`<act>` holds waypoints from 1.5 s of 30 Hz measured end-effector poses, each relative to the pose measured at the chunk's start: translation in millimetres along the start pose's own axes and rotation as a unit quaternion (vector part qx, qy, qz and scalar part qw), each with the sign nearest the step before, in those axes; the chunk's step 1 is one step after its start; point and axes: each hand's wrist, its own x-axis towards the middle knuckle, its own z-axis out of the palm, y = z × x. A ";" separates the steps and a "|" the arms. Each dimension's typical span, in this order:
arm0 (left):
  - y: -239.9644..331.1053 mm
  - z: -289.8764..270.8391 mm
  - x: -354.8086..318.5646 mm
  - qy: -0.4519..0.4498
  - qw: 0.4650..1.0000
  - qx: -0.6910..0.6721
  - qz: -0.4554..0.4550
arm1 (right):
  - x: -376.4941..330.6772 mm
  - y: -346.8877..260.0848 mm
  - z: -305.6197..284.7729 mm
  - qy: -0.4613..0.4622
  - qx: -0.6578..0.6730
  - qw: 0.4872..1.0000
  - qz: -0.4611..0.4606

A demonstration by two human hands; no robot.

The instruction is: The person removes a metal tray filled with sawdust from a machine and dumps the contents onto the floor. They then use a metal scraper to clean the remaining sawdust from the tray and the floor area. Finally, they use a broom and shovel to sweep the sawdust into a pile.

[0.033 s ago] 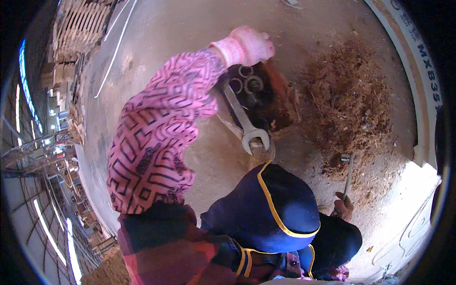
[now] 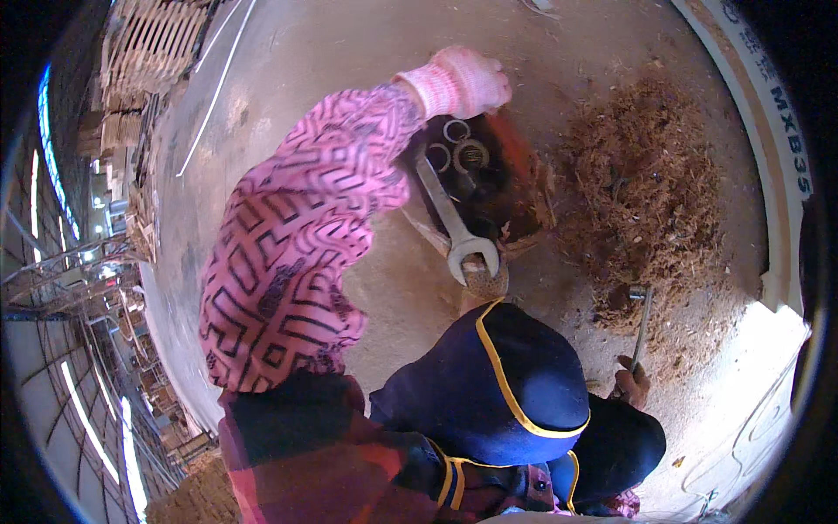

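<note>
A workshop floor (image 2: pixel 375 288), dusty and brown, spreads around both hands, with stacks of wooden slats (image 2: pixel 153 48) far off to the left hand's left. The left hand (image 2: pixel 469 83), in a pink knitted glove, is at the far end of an open box (image 2: pixel 512 148). Its fingers look curled, but their undersides are hidden, so I cannot tell whether they grip the rim; being there may steady the box. Just nearer than that hand, metal rings (image 2: pixel 472 155) lie loose inside, kept together by the walls. An open-end wrench (image 2: pixel 447 208) slants along the box's left side, its big head jutting over the near end, probably because it is too long to lie flat. The bare right hand (image 2: pixel 630 384), low beside the navy-clad knee (image 2: pixel 524 375), is closed round the handle of a metal-headed tool (image 2: pixel 642 327). Held by its near end, the tool reaches forward to the edge of a fibrous brown debris pile (image 2: pixel 650 183) ahead of that hand.
</note>
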 end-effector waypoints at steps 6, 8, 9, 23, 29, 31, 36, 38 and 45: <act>-0.2 28.5 -10.0 -0.021 0.999 0.009 -0.039 | 16.6 26.1 -9.3 0.014 -0.083 0.996 -0.039; 6.4 49.0 -14.0 0.038 0.999 0.014 -0.001 | -0.5 10.5 -0.8 0.008 -0.069 0.998 -0.005; 10.5 55.5 -8.2 0.012 1.000 -0.010 -0.021 | -6.8 2.5 0.8 0.016 -0.063 0.998 0.011; 34.5 65.9 9.7 0.064 0.989 0.023 -0.129 | -27.5 -35.9 2.7 -0.015 -0.145 0.989 0.015; 71.4 44.7 -4.8 0.027 0.962 -0.043 -0.269 | -28.3 -12.7 -5.2 -0.023 -0.006 0.999 0.022; 74.4 42.7 -2.8 0.016 0.956 -0.057 -0.287 | -25.8 -6.7 -11.4 -0.019 -0.008 1.000 0.020; 64.4 27.9 -15.7 -0.045 0.975 -0.056 -0.210 | -20.1 -14.7 2.0 -0.046 0.025 0.998 0.032; 59.0 26.4 -2.6 -0.068 0.989 -0.033 -0.127 | -22.3 -22.3 5.4 -0.037 0.018 0.998 0.056; 56.6 -14.9 63.4 -0.151 0.987 0.017 -0.046 | -14.3 -8.5 1.1 -0.052 0.038 0.997 0.038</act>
